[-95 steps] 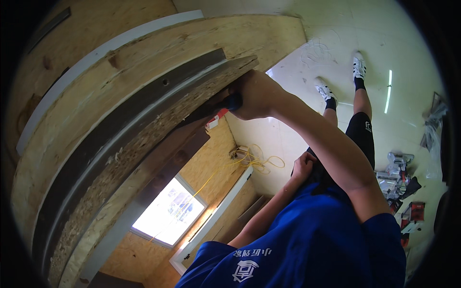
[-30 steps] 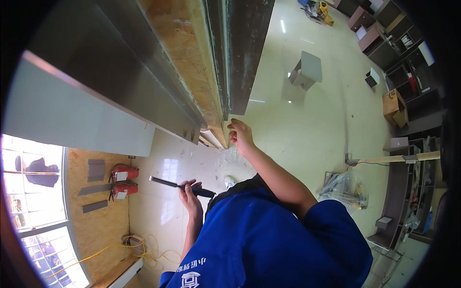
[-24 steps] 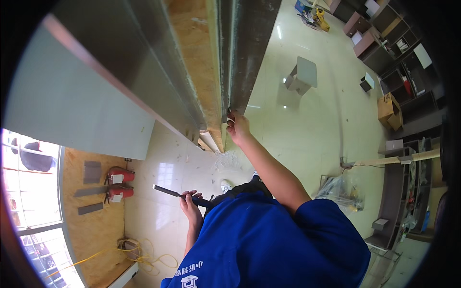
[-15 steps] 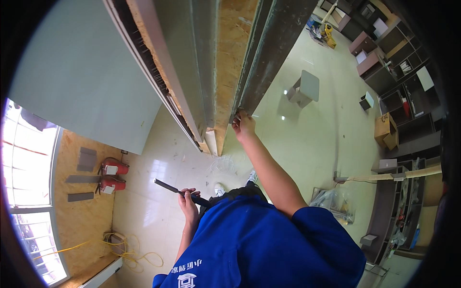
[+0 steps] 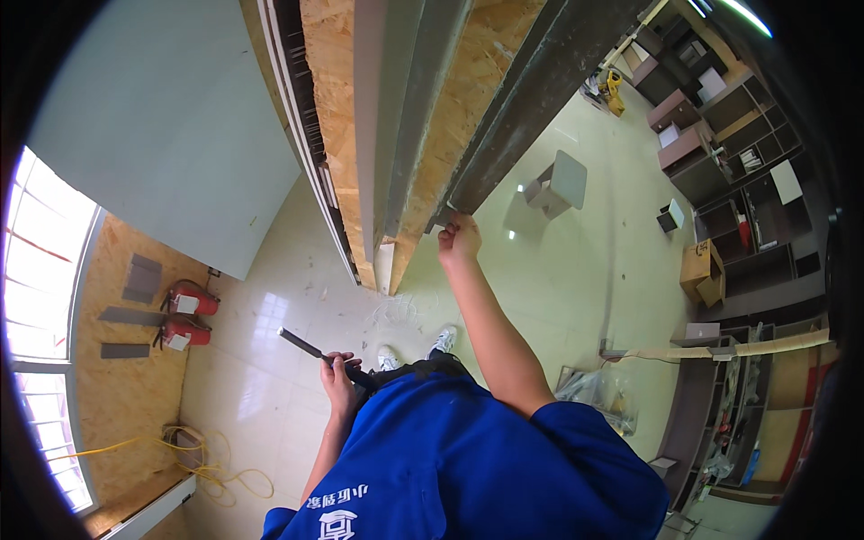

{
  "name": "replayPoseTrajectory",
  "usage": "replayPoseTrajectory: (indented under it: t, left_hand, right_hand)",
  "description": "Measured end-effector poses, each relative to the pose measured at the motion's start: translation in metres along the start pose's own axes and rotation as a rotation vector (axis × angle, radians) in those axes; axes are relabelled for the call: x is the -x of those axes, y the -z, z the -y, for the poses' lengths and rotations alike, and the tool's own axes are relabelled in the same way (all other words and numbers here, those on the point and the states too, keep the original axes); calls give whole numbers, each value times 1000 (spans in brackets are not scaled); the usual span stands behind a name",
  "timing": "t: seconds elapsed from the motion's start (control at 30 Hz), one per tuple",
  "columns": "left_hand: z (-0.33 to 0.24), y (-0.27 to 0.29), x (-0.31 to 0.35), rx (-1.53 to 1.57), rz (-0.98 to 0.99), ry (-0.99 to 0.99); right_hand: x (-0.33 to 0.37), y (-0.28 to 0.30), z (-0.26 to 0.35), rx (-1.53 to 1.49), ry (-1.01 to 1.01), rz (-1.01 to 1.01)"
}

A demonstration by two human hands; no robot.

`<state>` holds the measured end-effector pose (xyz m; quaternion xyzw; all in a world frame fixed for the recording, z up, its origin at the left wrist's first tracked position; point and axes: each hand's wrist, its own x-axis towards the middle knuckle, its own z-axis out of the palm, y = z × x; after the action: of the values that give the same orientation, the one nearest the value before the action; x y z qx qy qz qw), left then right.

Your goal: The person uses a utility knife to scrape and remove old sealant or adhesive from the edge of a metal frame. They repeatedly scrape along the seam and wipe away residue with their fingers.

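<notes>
Right hand (image 5: 461, 239) newly at the dark strip's (image 5: 529, 119) end (fingers curled, hold unclear), left hand (image 5: 338, 382) around a black tool (image 5: 302, 344).

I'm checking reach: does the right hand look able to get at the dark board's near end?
Probably yes: the right hand is at that end of the dark board, and nothing visible blocks it.

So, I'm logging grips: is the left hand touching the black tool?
Touching: the head view shows the left hand closed around the black tool.
</notes>
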<state>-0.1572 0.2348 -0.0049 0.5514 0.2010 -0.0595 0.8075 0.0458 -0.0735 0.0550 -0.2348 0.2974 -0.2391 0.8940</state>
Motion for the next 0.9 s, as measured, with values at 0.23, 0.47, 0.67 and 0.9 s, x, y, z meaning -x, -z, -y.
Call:
replayPoseTrajectory:
  t: [0.23,0.47,0.67,0.9]
  left_hand:
    - [3,3,0,-11,0,-18]
    - [3,-7,1,-22,42,-14]
    - [7,-5,4,-16,45,-7]
    - [14,4,6,-25,50,3]
  right_hand:
    - [42,-18,35,110,-186,197]
    - [13,-17,21,300,-340,122]
    - [10,-18,11,498,-56,69]
    - [19,-30,32,350,-109,228]
